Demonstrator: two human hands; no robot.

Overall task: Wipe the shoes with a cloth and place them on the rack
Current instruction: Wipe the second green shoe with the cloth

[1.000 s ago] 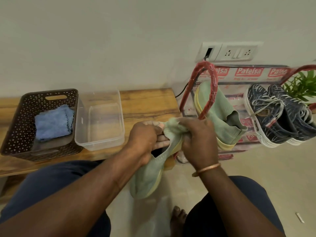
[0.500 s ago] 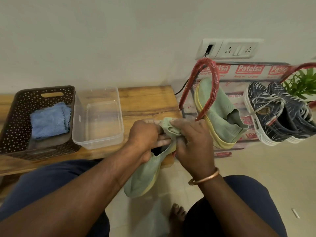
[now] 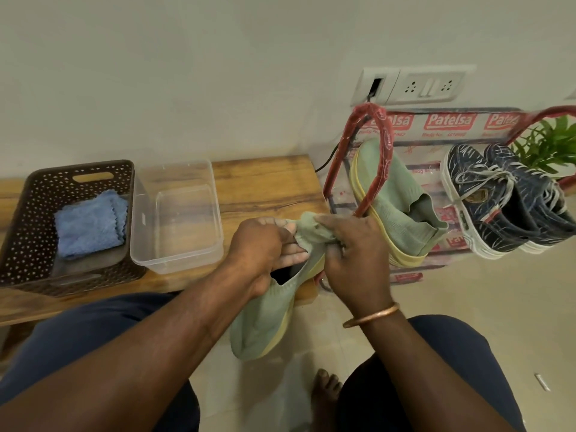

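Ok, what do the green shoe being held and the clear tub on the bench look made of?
Green shoe: looks like soft matte knit fabric, finely ribbed and sagging; pale yellow sole, probably foam or rubber. Clear tub: likely glossy transparent plastic; the bench grain shows through.

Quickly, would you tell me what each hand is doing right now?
Left hand: grip closed on the pale green knit shoe with yellow sole.
Right hand: grip closed on bunched pale green fabric at its heel, cloth or collar unclear.
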